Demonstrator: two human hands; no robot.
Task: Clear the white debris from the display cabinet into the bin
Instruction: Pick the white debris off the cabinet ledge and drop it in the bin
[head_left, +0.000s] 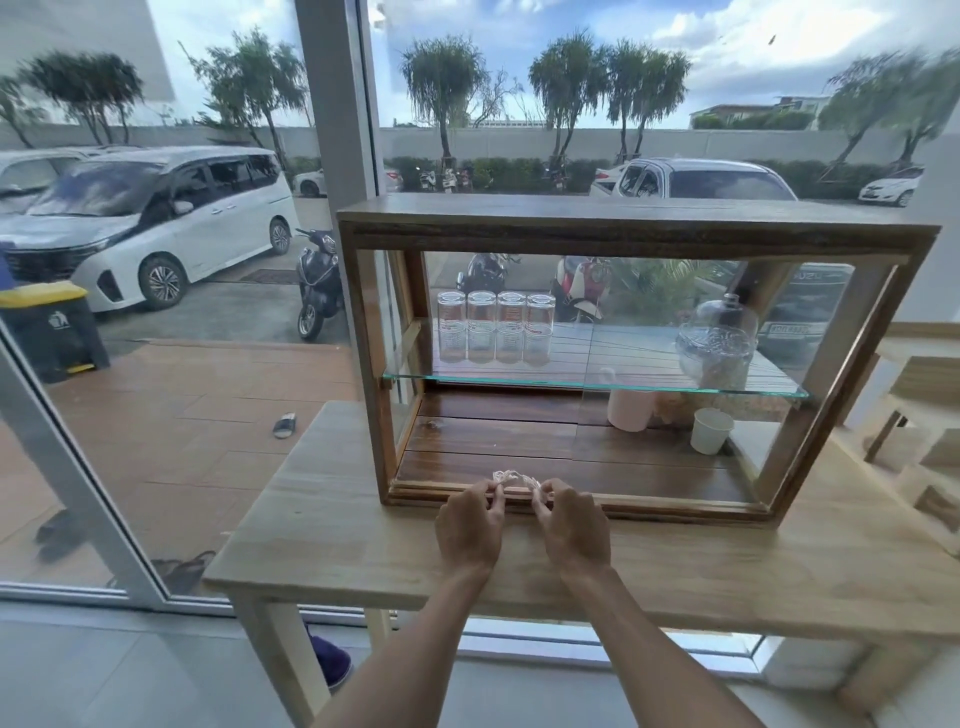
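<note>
While both hands pinch the white debris (511, 478) at the display cabinet (623, 228) front lip — left hand (469, 525), right hand (571, 525) — it's mid-pickup; next, lift and find a bin.

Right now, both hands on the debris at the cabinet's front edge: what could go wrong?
1. The white debris is pinched only at its ends by the left hand and right hand; bits may drop onto the table.
2. No bin shows indoors, so the carry may shed debris.
</note>
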